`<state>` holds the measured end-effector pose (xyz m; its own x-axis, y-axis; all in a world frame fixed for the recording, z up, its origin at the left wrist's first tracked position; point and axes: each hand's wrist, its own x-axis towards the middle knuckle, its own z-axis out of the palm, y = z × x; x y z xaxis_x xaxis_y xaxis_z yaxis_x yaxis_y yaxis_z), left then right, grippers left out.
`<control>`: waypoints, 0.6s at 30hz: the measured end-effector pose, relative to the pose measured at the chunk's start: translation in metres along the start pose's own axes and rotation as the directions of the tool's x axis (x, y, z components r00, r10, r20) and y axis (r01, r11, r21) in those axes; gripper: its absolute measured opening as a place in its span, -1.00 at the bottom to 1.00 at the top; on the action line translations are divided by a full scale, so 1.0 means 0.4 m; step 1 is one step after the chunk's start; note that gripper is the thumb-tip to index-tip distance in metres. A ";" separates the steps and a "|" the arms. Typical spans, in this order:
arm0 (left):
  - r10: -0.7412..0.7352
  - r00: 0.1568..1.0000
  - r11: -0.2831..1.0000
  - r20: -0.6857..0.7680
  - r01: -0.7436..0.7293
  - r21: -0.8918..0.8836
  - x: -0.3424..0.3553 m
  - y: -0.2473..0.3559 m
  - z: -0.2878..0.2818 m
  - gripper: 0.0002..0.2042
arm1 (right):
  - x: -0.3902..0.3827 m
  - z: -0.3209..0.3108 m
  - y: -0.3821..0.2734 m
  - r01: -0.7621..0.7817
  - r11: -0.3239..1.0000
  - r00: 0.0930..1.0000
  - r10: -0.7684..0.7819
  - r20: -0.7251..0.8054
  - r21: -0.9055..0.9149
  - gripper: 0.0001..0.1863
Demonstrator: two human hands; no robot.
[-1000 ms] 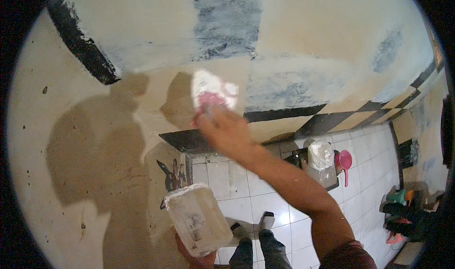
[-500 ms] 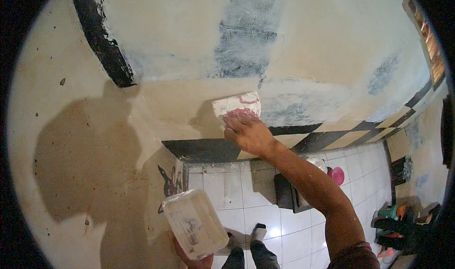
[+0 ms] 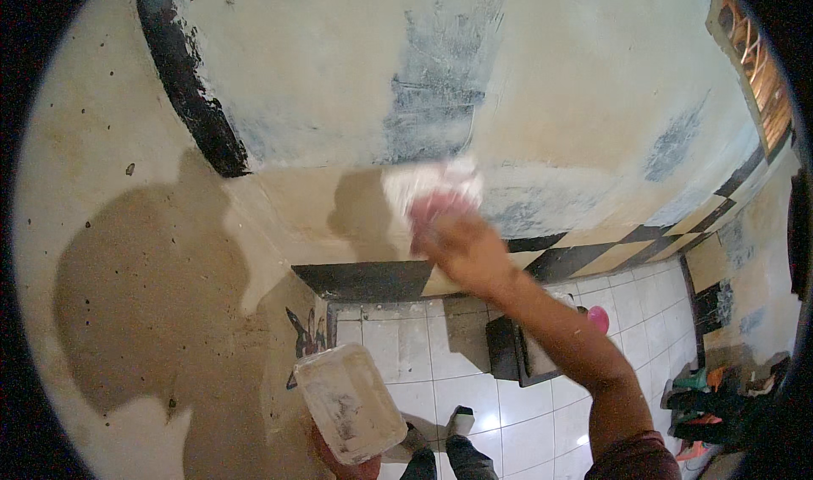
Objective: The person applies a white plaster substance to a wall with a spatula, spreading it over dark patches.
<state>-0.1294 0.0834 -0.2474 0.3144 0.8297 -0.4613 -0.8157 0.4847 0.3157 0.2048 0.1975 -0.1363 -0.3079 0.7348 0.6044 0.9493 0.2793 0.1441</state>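
Observation:
My right hand (image 3: 467,251), reaching in from the lower right, is closed on a wide putty scraper (image 3: 434,184). Its pinkish-red blade is smeared with white putty, and motion blurs it. The scraper is in front of the painted wall (image 3: 288,99), just above the black and cream checkered band; whether it touches the wall I cannot tell. Lower down, my left hand (image 3: 362,470) grips a shallow, see-through plastic tub (image 3: 356,408) from below. White putty coats the inside of the tub. Most of that hand is hidden under the tub.
A black box-like stand (image 3: 506,349) sits on the white tiled floor (image 3: 398,344) by the wall, partly behind my right forearm. A pink round object (image 3: 599,318) is beside it. Shoes and other items (image 3: 699,404) are piled at the right. My feet (image 3: 460,421) stand below.
My right hand and the scraper have shifted slightly right and down, and the scraper now looks blurred. The view has moved a little. The left hand keeps its hold on the tub.

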 end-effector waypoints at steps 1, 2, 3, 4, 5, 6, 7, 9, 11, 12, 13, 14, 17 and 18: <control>-0.006 1.000 1.000 0.003 0.006 0.000 0.000 0.000 0.006 -0.43 | 0.057 -0.054 0.053 0.027 0.996 0.987 -0.040 -0.157 -0.088 -0.71; -0.003 1.000 1.000 0.002 0.003 -0.001 -0.001 0.000 0.008 -0.43 | 0.140 -0.129 0.073 -0.022 0.990 0.962 -0.018 -0.274 -0.143 -0.74; -0.001 1.000 1.000 -0.001 0.001 -0.002 -0.003 0.002 0.013 -0.43 | 0.228 -0.209 0.089 -0.076 0.979 0.922 -0.002 -0.388 -0.188 -0.77; -0.004 1.000 1.000 0.002 0.004 -0.006 -0.005 0.000 0.018 -0.43 | 0.298 -0.284 0.117 -0.089 0.947 0.904 -0.053 -0.424 -0.308 -0.80; -0.012 1.000 1.000 0.006 0.012 -0.006 -0.004 -0.002 0.023 -0.43 | 0.343 -0.336 0.147 -0.111 0.900 0.885 -0.103 -0.454 -0.421 -0.83; -0.018 1.000 1.000 0.010 0.018 -0.004 -0.008 -0.004 0.026 -0.43 | 0.370 -0.360 0.178 -0.136 0.898 0.879 -0.086 -0.470 -0.418 -0.86; -0.015 1.000 1.000 0.009 0.015 0.000 -0.008 -0.002 0.027 -0.43 | 0.383 -0.363 0.197 -0.160 0.899 0.871 -0.066 -0.487 -0.407 -0.88; -0.010 1.000 1.000 0.004 0.010 -0.003 -0.015 0.002 0.028 -0.43 | 0.329 -0.252 0.236 -0.196 0.906 0.929 0.049 -0.368 -0.375 -0.84; -0.012 1.000 1.000 0.006 0.012 -0.003 -0.011 0.000 0.030 -0.43 | 0.156 -0.034 0.226 -0.079 0.952 0.986 0.031 -0.163 -0.295 -0.73; -0.027 1.000 1.000 0.015 0.027 -0.002 -0.007 -0.011 0.030 -0.43 | 0.012 0.092 0.222 -0.022 0.962 0.991 -0.015 -0.132 -0.273 -0.70; -0.063 0.997 0.998 0.039 0.063 0.005 -0.003 -0.033 0.041 -0.43 | -0.206 0.193 0.244 -0.063 0.956 0.960 0.137 0.245 -0.285 -0.46; -0.052 0.998 0.999 0.029 0.052 0.002 -0.002 -0.031 0.031 -0.43 | -0.256 0.236 0.156 -0.015 0.980 0.992 0.040 0.123 -0.198 -0.63; -0.029 0.999 1.000 0.014 0.029 0.005 -0.011 -0.025 0.015 -0.43 | -0.278 0.223 0.035 -0.041 0.993 0.935 0.078 0.345 -0.114 -0.59; -0.027 1.000 1.000 0.011 0.027 0.004 -0.015 -0.024 0.014 -0.43 | -0.229 0.179 0.026 -0.050 0.993 0.971 0.073 0.229 -0.106 -0.58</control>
<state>-0.1207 0.0752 -0.2431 0.3417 0.8193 -0.4604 -0.8048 0.5080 0.3068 0.2383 0.1772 -0.2463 -0.2442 0.8751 0.4179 0.9647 0.1756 0.1960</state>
